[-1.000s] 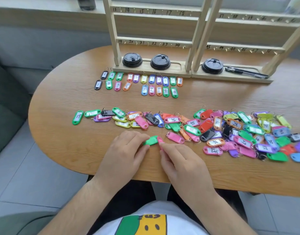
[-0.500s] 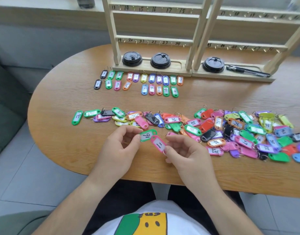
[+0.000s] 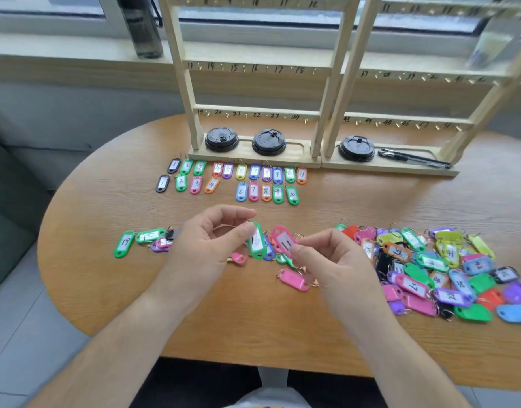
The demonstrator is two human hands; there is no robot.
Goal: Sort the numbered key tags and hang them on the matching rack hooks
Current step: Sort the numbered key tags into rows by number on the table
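A green tag (image 3: 257,241) is pinched in the left grip (image 3: 206,240) and a pink tag (image 3: 284,241) marked 11 in the right grip (image 3: 327,260), above the desk (image 3: 253,319). The pink tag is best laid just right of tag 10 (image 3: 292,195).

We get one head-worn wide-angle view, looking forward and down over the surface (image 3: 106,290), hands near the lens, rack (image 3: 253,110) and window at the far edge.

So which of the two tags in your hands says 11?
The pink tag, pinched by the right hand. The green tag in the left hand is blurred, so its number can't be read.
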